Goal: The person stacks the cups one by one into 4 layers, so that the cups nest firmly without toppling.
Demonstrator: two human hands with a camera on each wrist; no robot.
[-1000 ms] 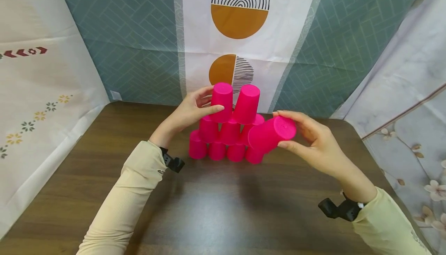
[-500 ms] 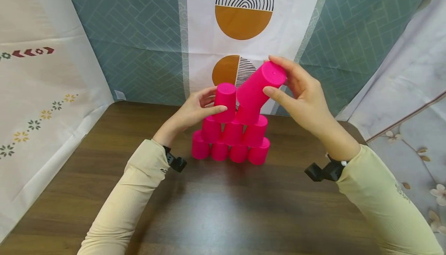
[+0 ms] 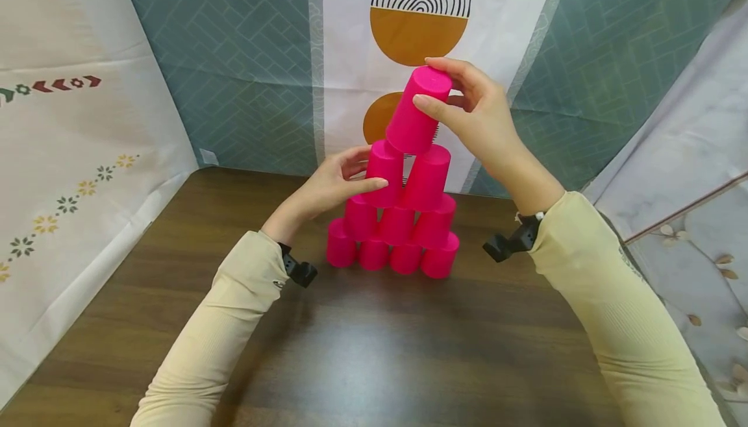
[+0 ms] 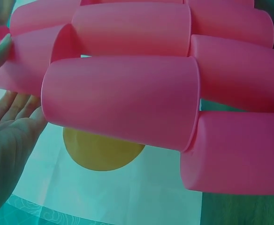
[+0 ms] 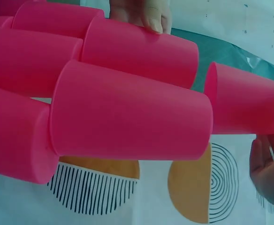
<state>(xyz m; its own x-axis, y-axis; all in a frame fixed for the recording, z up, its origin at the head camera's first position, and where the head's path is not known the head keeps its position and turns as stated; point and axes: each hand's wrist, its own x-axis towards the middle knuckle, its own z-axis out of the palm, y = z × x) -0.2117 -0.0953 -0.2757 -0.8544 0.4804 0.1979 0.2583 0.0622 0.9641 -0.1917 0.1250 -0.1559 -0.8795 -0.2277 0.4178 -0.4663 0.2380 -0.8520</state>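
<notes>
Upside-down pink cups form a tiered stack, with a bottom row (image 3: 374, 255) of several cups, a middle row (image 3: 397, 224) of three and two above. My left hand (image 3: 336, 183) holds the left cup (image 3: 384, 174) of that upper pair, thumb in front and fingers behind; the left wrist view shows the same cup (image 4: 31, 61) between thumb and fingers. Beside it stands the right cup (image 3: 428, 178) of the pair. Above both, my right hand (image 3: 473, 106) grips another pink cup (image 3: 419, 112) near its base, slightly tilted, mouth down. The right wrist view shows this gripped cup (image 5: 249, 101) close over the pair.
The stack stands toward the back of a dark wooden table (image 3: 374, 349). A patterned cloth (image 3: 251, 57) hangs close behind it, and pale cloths (image 3: 70, 154) hang at the sides. Each wrist wears a black camera (image 3: 300, 272).
My right hand has lifted its cup from the stack's right side, up and leftward over the top pair, turning it more upright. The left hand keeps its place on the left cup.
</notes>
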